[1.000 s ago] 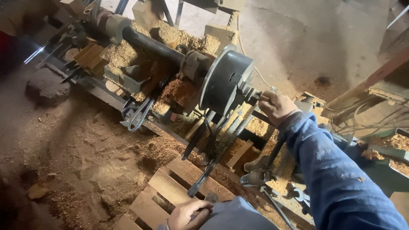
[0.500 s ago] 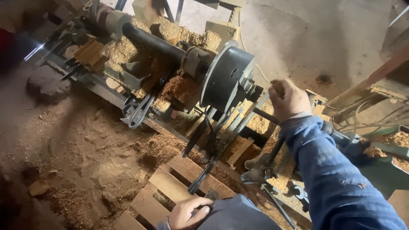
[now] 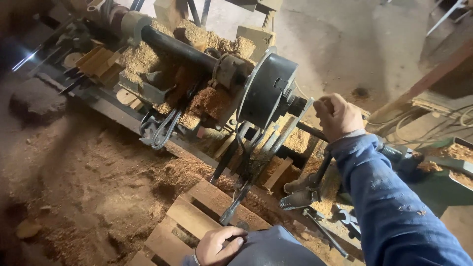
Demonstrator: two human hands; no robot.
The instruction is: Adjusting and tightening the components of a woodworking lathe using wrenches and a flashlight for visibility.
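Head view, wood lathe [image 3: 197, 64] running from 10 o'clock down toward 4 o'clock across the frame, bed and headstock heaped with sawdust [image 3: 212, 101]. At far left, 9 o'clock, a dark lump [image 3: 37, 101] lies on the sawdust-covered floor. Just past centre sits the dark round chuck [image 3: 268, 88], face turned toward 4 o'clock, with several long metal tools [image 3: 246, 167] hanging below it toward 6 o'clock. Under those, a wooden pallet [image 3: 197, 216] lies on the floor at 6 to 7 o'clock. Left hand [image 3: 217, 246] at the bottom edge, 6 o'clock, fingers curled loosely against blue cloth over the knee; clamped on nothing that can be made out. Right hand [image 3: 337, 116] at 2 o'clock from centre, blue sleeve [image 3: 389, 207] trailing to 5 o'clock. It is closed into a fist just beside the chuck's face, at the chuck's 3 o'clock, with a thin dark bar [image 3: 308, 129] running from the chuck toward the fist's underside. Whether the fist actually holds the bar: cannot tell, fingers hide the contact. Further right, 3 to 4 o'clock, the green tailstock end [image 3: 433, 172] of the machine.
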